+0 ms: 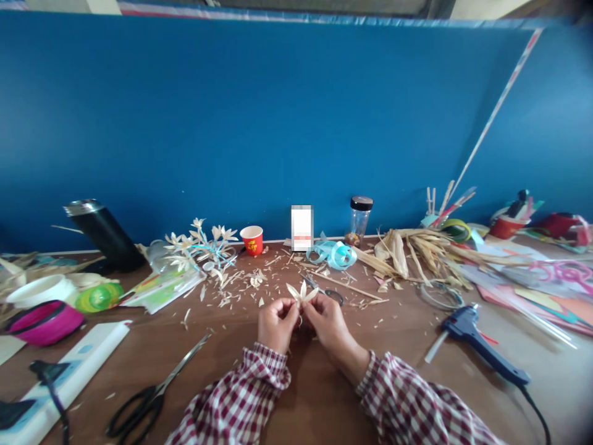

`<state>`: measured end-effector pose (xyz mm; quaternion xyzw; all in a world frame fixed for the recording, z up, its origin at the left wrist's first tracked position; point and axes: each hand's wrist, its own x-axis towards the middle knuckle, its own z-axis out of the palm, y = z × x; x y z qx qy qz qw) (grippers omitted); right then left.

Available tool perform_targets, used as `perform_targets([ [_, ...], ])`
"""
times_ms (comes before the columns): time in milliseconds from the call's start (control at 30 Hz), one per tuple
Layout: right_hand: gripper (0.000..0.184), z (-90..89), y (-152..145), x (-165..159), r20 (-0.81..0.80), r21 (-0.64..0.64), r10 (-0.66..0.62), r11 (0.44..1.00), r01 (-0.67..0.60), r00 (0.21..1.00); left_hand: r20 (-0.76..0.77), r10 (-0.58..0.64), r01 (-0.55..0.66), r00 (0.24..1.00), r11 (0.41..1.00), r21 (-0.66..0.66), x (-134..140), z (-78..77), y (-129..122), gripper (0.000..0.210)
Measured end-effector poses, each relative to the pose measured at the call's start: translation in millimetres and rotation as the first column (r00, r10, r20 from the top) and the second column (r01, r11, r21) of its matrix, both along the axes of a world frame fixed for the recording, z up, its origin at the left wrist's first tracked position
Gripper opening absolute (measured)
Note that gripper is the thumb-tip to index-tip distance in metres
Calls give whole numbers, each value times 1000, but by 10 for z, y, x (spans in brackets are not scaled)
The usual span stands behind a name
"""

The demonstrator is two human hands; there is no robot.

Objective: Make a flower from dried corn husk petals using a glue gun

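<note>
Between my two hands, just above the table, is a pale flower made of dried husk petals (302, 293). My left hand (277, 324) pinches its base from the left with thumb and forefinger. From the other side my right hand (331, 324) grips the same base, its thumb and forefinger pressed together. Several pointed petals fan upward over the fingertips. The lower part of the flower is hidden by my fingers. Right behind it lies a small pair of dark-handled scissors (334, 295), partly covered by my right hand.
Black-handled scissors (141, 405) and a white power strip (76, 371) lie at left. A blue glue gun (482, 346) with its cord rests at right. Along the back are finished husk flowers (199, 244), a red paper cup (251, 241), blue ribbon (332, 253), a jar (360, 222) and dried husks (407, 250).
</note>
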<state>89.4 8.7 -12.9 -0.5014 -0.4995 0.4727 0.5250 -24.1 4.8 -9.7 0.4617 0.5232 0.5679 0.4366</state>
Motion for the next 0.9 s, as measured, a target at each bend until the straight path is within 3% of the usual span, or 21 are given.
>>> perform_targets([
  [67, 31, 29, 4, 7, -47, -14, 17, 1000, -18, 999, 41, -29, 31, 999, 999, -28, -6, 13, 7, 23],
  [133, 32, 69, 3, 19, -107, -45, 57, 997, -62, 993, 203, -51, 77, 978, 989, -123, -9, 41, 16, 27],
  [233, 32, 129, -14, 32, -164, -90, 113, 987, -130, 980, 467, -49, 178, 883, 955, -238, -12, 84, 26, 30],
  [300, 31, 159, -30, 35, -180, -107, 127, 983, -147, 975, 536, -75, 243, 841, 937, -250, -17, 101, 24, 31],
  [567, 29, 179, -30, 89, -99, -71, 150, 985, -157, 984, 527, -139, 305, 838, 921, -241, -34, 31, 41, 32],
  [900, 27, 113, -11, 79, -64, -47, 140, 989, -143, 988, 451, -99, 222, 887, 948, -230, -25, -50, 60, 42],
])
